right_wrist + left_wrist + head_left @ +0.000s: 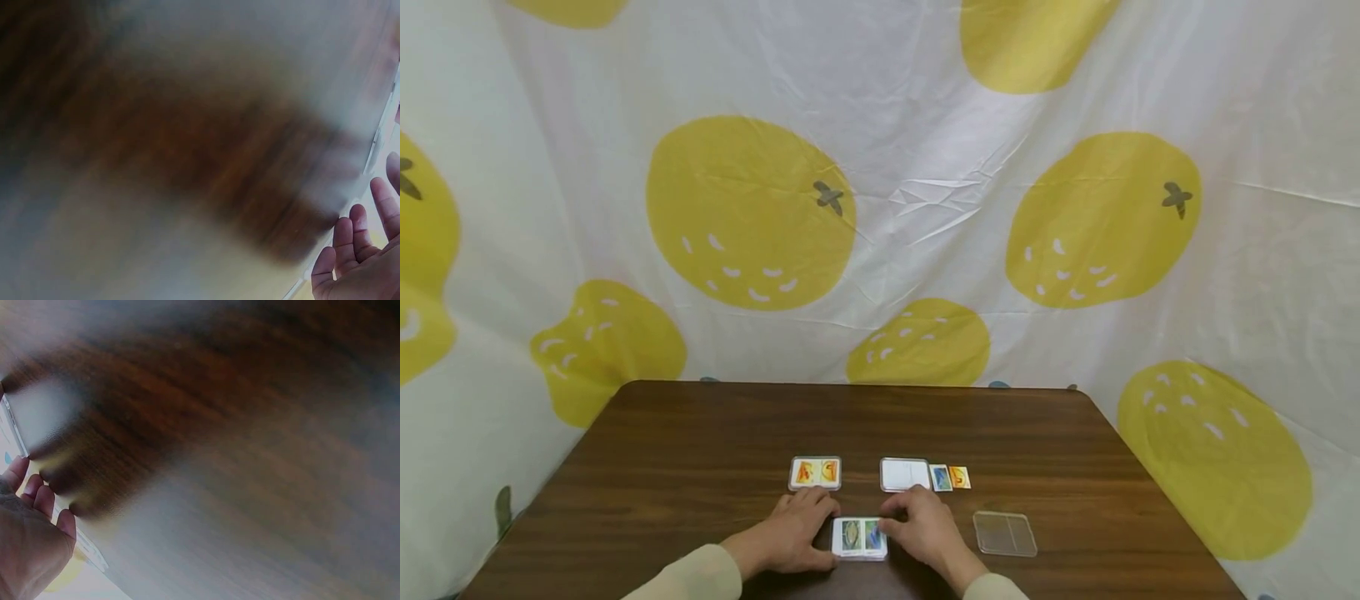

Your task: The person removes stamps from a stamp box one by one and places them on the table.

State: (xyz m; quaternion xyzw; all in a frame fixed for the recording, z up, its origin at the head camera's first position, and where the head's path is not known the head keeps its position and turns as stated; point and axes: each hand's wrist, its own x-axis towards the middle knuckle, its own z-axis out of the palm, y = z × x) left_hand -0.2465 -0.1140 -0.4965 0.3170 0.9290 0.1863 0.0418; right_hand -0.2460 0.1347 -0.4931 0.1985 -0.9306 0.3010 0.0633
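Observation:
A clear plastic case lies flat near the table's front, with two small picture stamps on a white backing, a green-brown one and a blue-green one. My left hand is at its left side, thumb at the lower left corner and index finger by the upper left corner. On the other side, my right hand reaches in with its thumb tip over the blue-green stamp's right edge. Both wrist views show the outer fingers loosely extended, fingertips down at the table surface.
Behind the hands lie a clear case with two orange stamps and a case with a white insert. Beside the latter are a loose blue stamp and a loose orange stamp. A transparent case piece lies at right. A fruit-print curtain hangs behind.

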